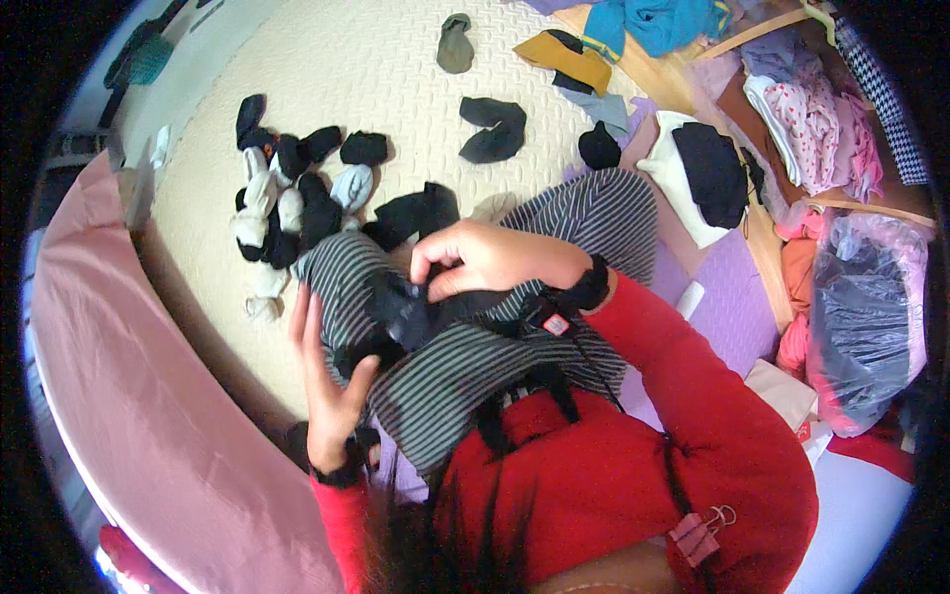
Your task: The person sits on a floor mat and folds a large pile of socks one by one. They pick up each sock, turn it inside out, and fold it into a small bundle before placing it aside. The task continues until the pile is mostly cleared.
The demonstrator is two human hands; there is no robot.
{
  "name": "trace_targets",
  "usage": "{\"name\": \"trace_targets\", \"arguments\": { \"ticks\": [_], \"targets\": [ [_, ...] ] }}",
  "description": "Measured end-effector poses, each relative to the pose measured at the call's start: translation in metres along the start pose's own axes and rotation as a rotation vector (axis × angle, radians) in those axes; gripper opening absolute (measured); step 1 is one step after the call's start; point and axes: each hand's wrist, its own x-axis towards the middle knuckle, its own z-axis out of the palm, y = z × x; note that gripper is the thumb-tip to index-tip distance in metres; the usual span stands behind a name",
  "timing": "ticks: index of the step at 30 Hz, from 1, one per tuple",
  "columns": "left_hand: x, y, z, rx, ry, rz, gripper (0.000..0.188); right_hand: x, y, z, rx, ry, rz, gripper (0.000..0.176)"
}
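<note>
Black socks (404, 315) lie across my striped trouser legs. My right hand (482, 256) pinches dark sock fabric between thumb and fingers above my lap. At the left knee my left hand (326, 364) has its fingers and thumb spread, beside a dark piece of fabric partly hidden near the thumb; no grip shows. Past my knees lie a dark sock (419, 211), a curved black sock (496, 130) and an olive-grey sock (455, 44). To the left is a heap of rolled black, white and grey socks (297, 197). A bunched black item (600, 146) sits beyond the right knee.
A pink cloth-covered edge (148, 371) curves along the left. At right are a black cloth on a white one (709, 174), folded clothes (801, 134) and a bin with a clear plastic liner (865, 297). Mustard fabric (568, 59) and blue clothing (660, 22) lie at the top.
</note>
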Motion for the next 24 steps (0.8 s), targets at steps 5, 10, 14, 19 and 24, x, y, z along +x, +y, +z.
{"name": "trace_targets", "arguments": {
  "ticks": [5, 10, 14, 19, 24],
  "targets": [
    [0.012, 0.022, 0.023, -0.104, -0.378, 0.106, 0.070, -0.040, -0.040, 0.017, -0.081, -0.033, -0.145, 0.020],
    [-0.010, 0.026, 0.032, -0.335, -0.303, -0.268, 0.030, -0.085, -0.043, 0.015, -0.207, 0.170, 0.056, 0.017],
    [-0.030, 0.016, 0.030, 0.272, -0.194, 0.010, 0.053, -0.111, -0.017, -0.001, -0.302, 0.531, 0.069, 0.021],
    [-0.059, -0.004, 0.032, 0.392, -0.103, -0.053, 0.071, -0.097, 0.028, -0.088, -0.635, 0.894, 0.078, 0.026],
    [-0.072, -0.031, 0.034, 0.046, 0.067, -0.149, 0.052, -0.061, 0.043, -0.156, -1.126, 1.007, 0.001, 0.044]
  ]
}}
